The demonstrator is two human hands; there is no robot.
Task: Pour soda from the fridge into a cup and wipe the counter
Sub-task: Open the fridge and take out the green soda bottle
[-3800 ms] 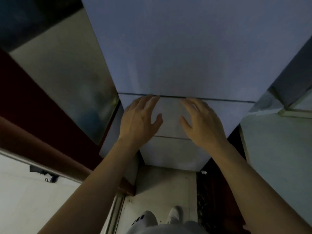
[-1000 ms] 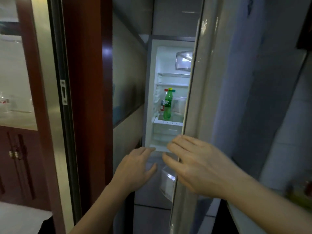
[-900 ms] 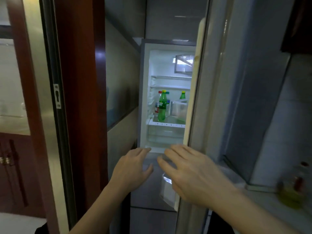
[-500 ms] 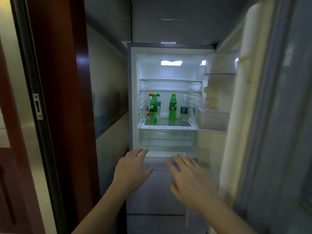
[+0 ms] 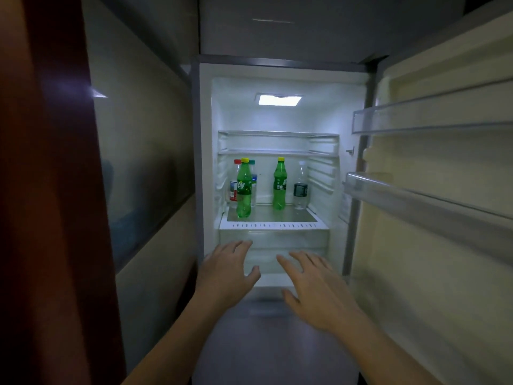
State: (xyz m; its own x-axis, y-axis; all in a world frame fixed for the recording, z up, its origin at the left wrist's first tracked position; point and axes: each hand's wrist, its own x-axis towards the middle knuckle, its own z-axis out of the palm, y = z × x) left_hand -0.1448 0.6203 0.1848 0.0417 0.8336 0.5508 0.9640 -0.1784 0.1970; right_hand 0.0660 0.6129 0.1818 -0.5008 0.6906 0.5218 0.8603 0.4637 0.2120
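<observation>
The fridge stands wide open and lit inside. On its glass shelf a green soda bottle with a yellow cap stands at the front left. A second green soda bottle stands further back, mid-shelf. My left hand and my right hand hover side by side below the shelf, in front of the clear drawer, fingers spread, holding nothing. No cup or cloth is in view.
Behind the left soda stand a red-capped bottle and a teal-capped one. A clear water bottle is at the right. The open door with its empty racks fills the right side; a dark red door frame the left.
The fridge door has swung from shut to fully open on the right, and the view has turned to face the lit interior. Both hands stay raised and empty in front of it.
</observation>
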